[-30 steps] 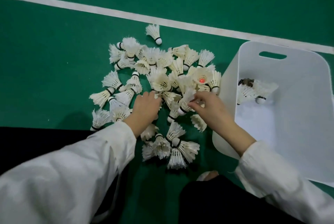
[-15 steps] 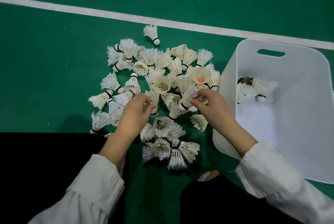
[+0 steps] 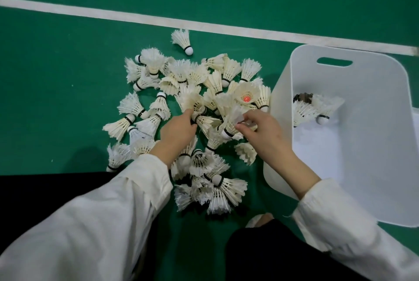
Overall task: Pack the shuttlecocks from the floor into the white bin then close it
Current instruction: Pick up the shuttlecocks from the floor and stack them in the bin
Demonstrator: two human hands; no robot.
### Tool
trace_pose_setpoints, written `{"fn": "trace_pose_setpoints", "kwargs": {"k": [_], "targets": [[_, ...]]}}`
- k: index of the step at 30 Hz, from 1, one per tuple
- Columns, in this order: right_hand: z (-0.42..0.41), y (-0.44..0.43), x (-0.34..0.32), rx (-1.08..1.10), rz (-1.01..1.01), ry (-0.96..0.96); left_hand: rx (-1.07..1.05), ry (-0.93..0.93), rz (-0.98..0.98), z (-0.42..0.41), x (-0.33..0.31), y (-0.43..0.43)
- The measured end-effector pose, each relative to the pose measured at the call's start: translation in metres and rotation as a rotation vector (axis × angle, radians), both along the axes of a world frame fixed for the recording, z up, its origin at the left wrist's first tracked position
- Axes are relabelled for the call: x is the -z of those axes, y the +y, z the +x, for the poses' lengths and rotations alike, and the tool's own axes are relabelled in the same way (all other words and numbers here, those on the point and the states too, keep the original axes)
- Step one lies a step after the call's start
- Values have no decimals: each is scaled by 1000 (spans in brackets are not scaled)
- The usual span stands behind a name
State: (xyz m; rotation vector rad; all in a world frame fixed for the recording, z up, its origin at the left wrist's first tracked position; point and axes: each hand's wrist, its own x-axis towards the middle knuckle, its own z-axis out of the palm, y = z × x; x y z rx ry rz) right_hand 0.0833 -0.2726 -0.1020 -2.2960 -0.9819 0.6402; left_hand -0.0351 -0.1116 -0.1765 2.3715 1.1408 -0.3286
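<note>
Dozens of shuttlecocks [image 3: 195, 108] lie in a loose pile on the green floor [image 3: 56, 65], left of the white bin [image 3: 362, 167]. One stray [image 3: 182, 41] sits apart at the far edge of the pile, near the white line [image 3: 136, 16].

From my feed, both hands are in the middle of the pile. Left hand [image 3: 179, 131] is palm down, fingers curled into the feathers around a shuttlecock; I read it as closed on one, but the fingertips are buried so I can't confirm the hold. Right hand [image 3: 265, 131] has thumb and fingers pinched narrow on the feathers of one shuttlecock [image 3: 231, 122], cork end pointing toward me. That hand is just beside the bin's left wall.

Bin stands open, handle slot [image 3: 334, 62] in its far wall. I can't see a lid. Inside, against the far left part, a small cluster of shuttlecocks [image 3: 317, 108], one with a dark skirt [image 3: 302, 97]. Rest of the bin bottom is bare.

One pile shuttlecock near the bin shows an orange-red spot [image 3: 246, 98] in its centre.

White sleeves [image 3: 90, 224] cover both forearms. Dark trousers [image 3: 260, 255] are at the bottom of the frame, on both sides.
</note>
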Motion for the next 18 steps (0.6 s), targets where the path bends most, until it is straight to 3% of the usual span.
{"fn": "trace_pose_setpoints", "kwargs": {"k": [9,18], "targets": [[-1,0,1,-9,-1,-39,-107,-146,65,-7,5,-4],[0,1,-2,16,65,-11,-207,-411,85,-32,-55,-33]]}}
